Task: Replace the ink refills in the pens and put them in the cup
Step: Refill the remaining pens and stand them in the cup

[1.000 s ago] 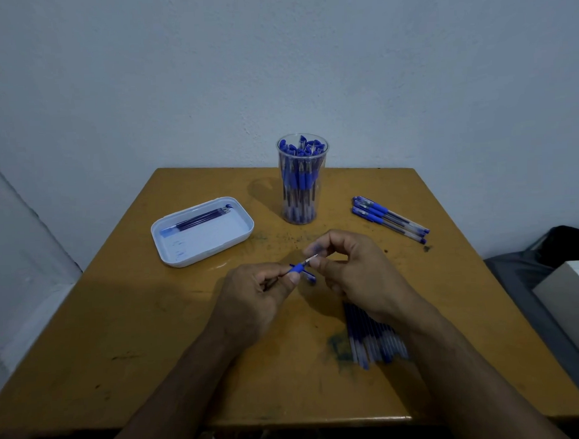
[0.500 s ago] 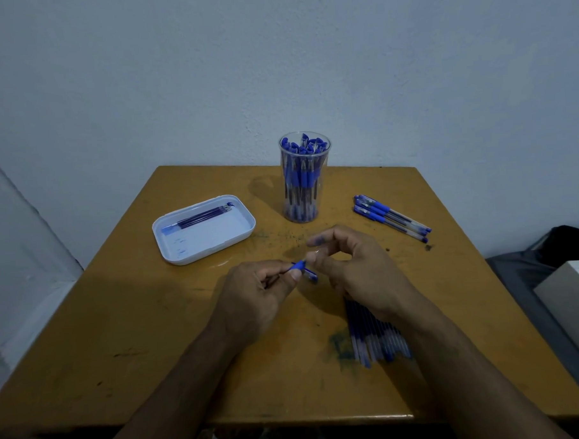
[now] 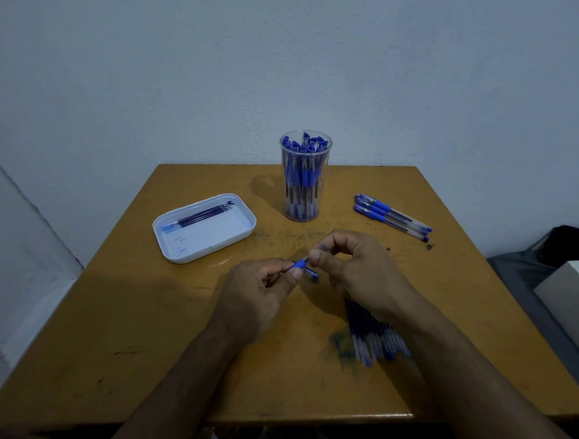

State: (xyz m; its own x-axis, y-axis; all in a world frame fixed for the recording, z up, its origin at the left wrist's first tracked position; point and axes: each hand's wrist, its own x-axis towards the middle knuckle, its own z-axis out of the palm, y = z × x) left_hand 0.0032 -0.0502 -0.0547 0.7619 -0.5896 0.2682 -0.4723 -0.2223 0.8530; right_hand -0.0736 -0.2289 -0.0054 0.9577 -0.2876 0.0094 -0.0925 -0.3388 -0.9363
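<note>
On the table (image 3: 154, 341), both hands meet at centre. Left hand (image 3: 255, 297) grips the pen (image 3: 300, 264); right hand (image 3: 356, 269) pinches its front end. Risk: the small part may slip from the fingers and roll off. Tray (image 3: 170, 244) holds several refills (image 3: 203, 218). Cup (image 3: 306, 215), behind the hands, holds many upright pens. Loose refills (image 3: 376, 335) lie under the right wrist.
</note>
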